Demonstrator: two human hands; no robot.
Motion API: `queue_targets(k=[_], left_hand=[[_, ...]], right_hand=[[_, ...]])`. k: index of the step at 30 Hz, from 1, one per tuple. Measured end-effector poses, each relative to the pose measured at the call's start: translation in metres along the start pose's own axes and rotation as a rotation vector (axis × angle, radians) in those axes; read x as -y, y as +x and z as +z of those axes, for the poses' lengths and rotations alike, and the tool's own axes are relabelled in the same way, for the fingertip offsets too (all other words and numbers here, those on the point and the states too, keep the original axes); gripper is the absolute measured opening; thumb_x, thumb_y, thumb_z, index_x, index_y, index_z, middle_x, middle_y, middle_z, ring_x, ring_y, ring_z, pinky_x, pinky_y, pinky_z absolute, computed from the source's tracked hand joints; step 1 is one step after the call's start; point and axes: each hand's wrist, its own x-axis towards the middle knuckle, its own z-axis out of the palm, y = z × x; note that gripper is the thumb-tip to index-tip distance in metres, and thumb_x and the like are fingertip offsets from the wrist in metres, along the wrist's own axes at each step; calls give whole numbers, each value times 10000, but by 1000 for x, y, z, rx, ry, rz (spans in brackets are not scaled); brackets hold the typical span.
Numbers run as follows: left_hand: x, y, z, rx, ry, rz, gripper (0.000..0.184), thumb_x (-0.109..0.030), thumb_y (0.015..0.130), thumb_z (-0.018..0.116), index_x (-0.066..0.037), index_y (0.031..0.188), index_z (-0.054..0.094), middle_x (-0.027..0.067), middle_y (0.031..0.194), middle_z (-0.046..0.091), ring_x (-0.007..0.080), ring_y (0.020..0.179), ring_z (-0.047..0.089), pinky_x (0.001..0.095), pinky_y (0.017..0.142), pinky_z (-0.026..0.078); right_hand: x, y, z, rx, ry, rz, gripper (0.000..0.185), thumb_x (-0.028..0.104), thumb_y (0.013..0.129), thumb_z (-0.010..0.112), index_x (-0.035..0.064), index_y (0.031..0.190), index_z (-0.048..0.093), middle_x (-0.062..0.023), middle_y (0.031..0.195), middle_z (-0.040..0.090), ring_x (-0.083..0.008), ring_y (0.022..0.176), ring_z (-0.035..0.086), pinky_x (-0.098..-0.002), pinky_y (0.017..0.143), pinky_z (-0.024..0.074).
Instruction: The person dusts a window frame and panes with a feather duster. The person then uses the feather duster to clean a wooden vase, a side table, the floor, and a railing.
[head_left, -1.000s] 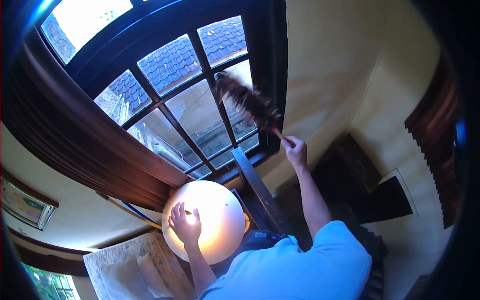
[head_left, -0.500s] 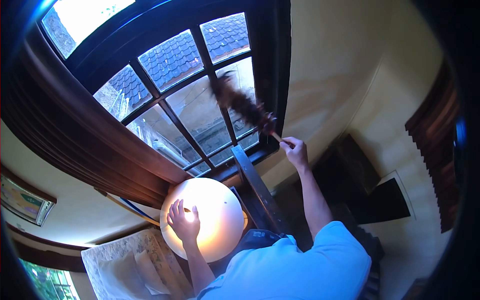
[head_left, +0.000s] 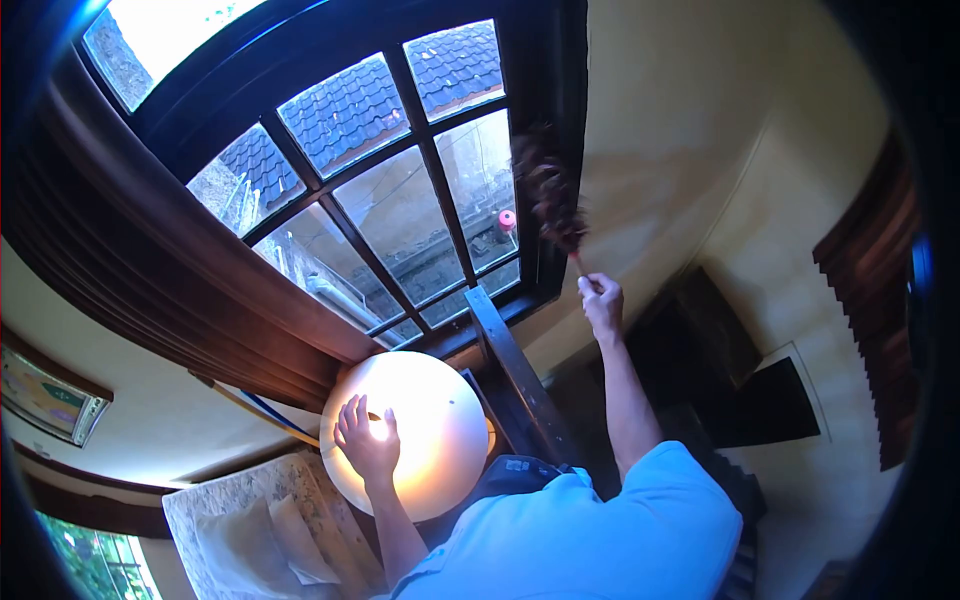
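My right hand [head_left: 602, 304] is closed round the thin handle of a feather duster [head_left: 556, 195]. The duster's dark brown feathers, slightly blurred, lie in front of the right side of the dark window frame [head_left: 550, 95]; whether they touch it I cannot tell. On the left, my left hand [head_left: 368, 438] is at the top of a glowing round white lampshade [head_left: 430, 460], beside its small opening, with fingers spread and curved. Nothing shows in that hand. Past the panes, a tiled roof and a wall are visible.
A brown curtain [head_left: 190, 250] hangs left of the window. Below the window a dark wooden beam or panel edge [head_left: 515, 365] runs toward me. A bed with pillows [head_left: 245, 545] stands at lower left, and a framed picture [head_left: 50, 395] hangs on the wall.
The feather duster has swung right, from in front of the panes to the frame's right side, uncovering a pink round thing beyond the glass. My left hand stays on the lampshade.
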Motion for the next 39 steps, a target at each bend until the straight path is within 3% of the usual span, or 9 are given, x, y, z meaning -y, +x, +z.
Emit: queue_targets(k=[3, 8, 12, 16, 23, 26, 33, 37, 39], left_hand=[[2, 1, 1, 31, 29, -2, 488, -356, 912, 643, -106, 1323, 567, 69, 1405, 519, 249, 1385, 409, 496, 1179, 237], [7, 0, 6, 58, 55, 7, 482, -371, 964, 572, -118, 1372, 525, 72, 1446, 476, 250, 1418, 366, 505, 1185, 216], [9, -1, 7, 86, 68, 0, 466, -374, 1005, 504, -151, 1414, 491, 50, 1482, 447, 245, 1454, 317, 510, 1193, 190], [9, -1, 8, 104, 72, -14, 450, -378, 1029, 450, -189, 1436, 485, 7, 1536, 410, 232, 1492, 261, 511, 1202, 165], [10, 0, 11, 81, 89, 0, 441, -363, 1023, 466, -191, 1427, 507, -1, 1543, 418, 222, 1500, 262, 523, 1198, 170], [11, -1, 9, 85, 72, -2, 432, -358, 1020, 477, -187, 1414, 519, 4, 1519, 449, 225, 1488, 289, 525, 1194, 179], [10, 1, 9, 61, 45, 11, 412, -345, 1007, 505, -178, 1382, 546, 12, 1473, 492, 225, 1456, 340, 518, 1181, 206], [10, 0, 9, 42, 38, 12, 407, -337, 998, 523, -175, 1369, 558, 16, 1454, 510, 221, 1441, 363, 514, 1176, 217], [12, 0, 9, 40, 40, 5, 405, -331, 994, 529, -174, 1367, 560, 14, 1449, 516, 221, 1433, 373, 510, 1176, 220]], right_hand=[[9, -13, -8, 267, -171, -166, 160, 138, 871, 726, -21, 877, 711, -55, 735, 698, -129, 674, 639, -306, 632, 499], [-28, -11, 11, -84, -47, 51, 132, 122, 874, 714, -9, 881, 704, -47, 709, 685, -123, 637, 621, -289, 607, 483], [-24, -19, 6, 226, -79, -71, 141, 124, 872, 714, -16, 872, 696, -45, 699, 678, -126, 626, 616, -295, 600, 482], [-33, -15, 9, -25, 32, 100, 129, 117, 870, 711, -3, 830, 685, -39, 701, 680, -118, 632, 618, -295, 600, 483], [-27, -20, -2, 235, -51, -46, 132, 116, 884, 688, 4, 821, 663, -48, 687, 668, -117, 619, 615, -308, 584, 476], [-33, -16, 6, -39, 33, 173, 144, 125, 875, 693, 4, 803, 661, -47, 684, 670, -130, 621, 619, -312, 594, 481], [-24, -17, -3, 144, -132, -2, 167, 159, 862, 704, 8, 806, 660, -70, 675, 672, -164, 633, 638, -341, 609, 493], [-32, -9, 5, -115, -195, 8, 136, 134, 840, 718, 9, 806, 678, -62, 672, 684, -162, 630, 647, -331, 606, 493], [-32, -14, 0, 119, -190, -15, 135, 131, 846, 713, 9, 805, 670, -65, 673, 682, -162, 627, 644, -333, 605, 492]])
